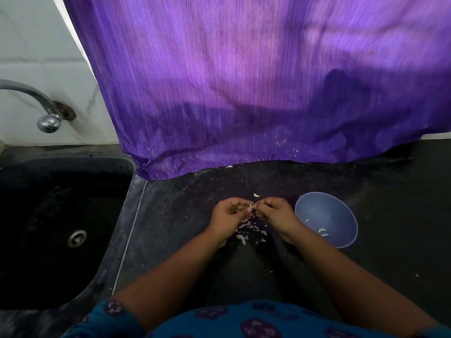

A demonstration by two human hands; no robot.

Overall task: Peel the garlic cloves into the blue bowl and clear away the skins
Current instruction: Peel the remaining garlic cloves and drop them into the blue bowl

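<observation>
Sink (61, 215) and tap (48, 121) fill the left of the frame, with a purple cloth (244, 81) hanging across the top. Just right of the sink, at centre frame, the left hand (228, 219) and right hand (277, 214) meet fingertip to fingertip over the dark tabletop (185, 196), both with fingers curled and pinching a garlic clove (251, 206) between them; only a pale sliver of it shows, so its long axis cannot be told for sure, though it seems to run left to right between the two pinches. Such a clove is probably light and firm, its skin thin, dry and easily torn, so a hold at each end with a nail working the skin looks best. Directly below the hands lies a heap of loose skins (249, 230), and one small pale scrap (256, 195) lies just above them. Right of centre, beside the right wrist, sits the blue bowl (341, 213), upright, holding a few peeled cloves (322, 231).
</observation>
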